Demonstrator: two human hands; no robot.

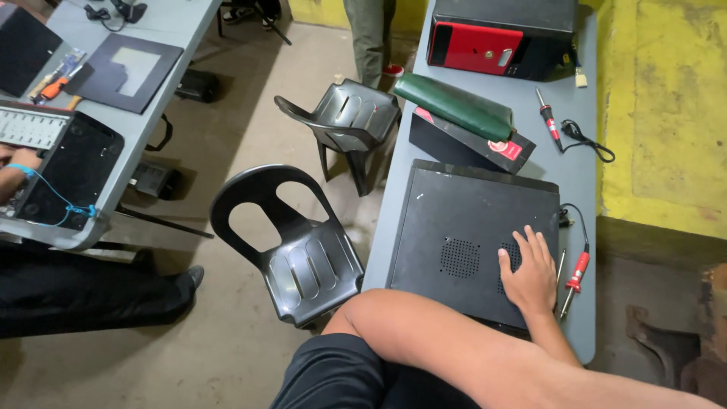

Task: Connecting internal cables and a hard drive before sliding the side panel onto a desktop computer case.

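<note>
Far left, a second tabletop (163,30) carries an opened device with a dark panel (72,170). A co-worker's hand (19,160) rests at its edge, with a blue cord (57,198) trailing across it. This is not my hand.

Centre, two black plastic chairs stand on the floor, the nearer (291,242) just beside my tabletop (575,174), the farther (352,117) behind it.

On my tabletop the black computer case (454,227) lies flat on its side, long axis running away from me, its near end close to my body. Beyond it lie a dark box with a green roll (454,106) on top, then a red-fronted case (492,42).

My one visible hand (530,276) lies palm down on the case's near right corner, fingers spread and flat, gripping nothing. I judge it my left, the forearm crossing from my left, though this is not certain. My right hand is out of view; its state cannot be told.

Right of the case, touching nothing, lies a red-handled soldering iron (575,276); a second (549,117) lies farther back. The case's near edge is hidden by my arm.
</note>
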